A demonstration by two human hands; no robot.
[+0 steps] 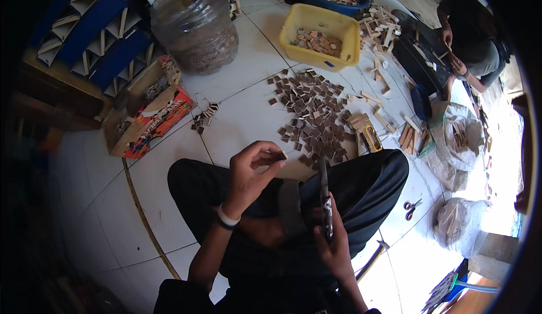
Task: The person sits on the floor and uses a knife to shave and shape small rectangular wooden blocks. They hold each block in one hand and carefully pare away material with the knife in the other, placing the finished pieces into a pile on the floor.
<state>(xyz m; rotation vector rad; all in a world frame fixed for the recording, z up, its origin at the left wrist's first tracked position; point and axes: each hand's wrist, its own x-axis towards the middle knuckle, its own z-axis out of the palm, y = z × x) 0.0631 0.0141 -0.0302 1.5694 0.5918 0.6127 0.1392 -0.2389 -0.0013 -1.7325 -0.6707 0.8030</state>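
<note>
My left hand (pixel 251 173) is raised over my lap, pinching a small dark square piece (pixel 281 156) between thumb and fingertips. Gripped in my right hand (pixel 334 246) is a knife (pixel 327 212) with a dark blade and a patterned handle, its tip pointing away from me. The blade stands apart from the piece. Beyond my crossed legs, a loose pile of small brown square pieces (pixel 313 111) lies on the white tiles. A grey band (pixel 291 205) shows between my legs, near my foot.
A yellow tub (pixel 288 38) holds more pieces, with a blue basin (pixel 361 8) behind it. On the left stand a clear plastic bag (pixel 195 29) and a cardboard box (pixel 164 119). Scissors (pixel 412 208) and a sack (pixel 451 161) lie right. Another person (pixel 474 43) works at far right.
</note>
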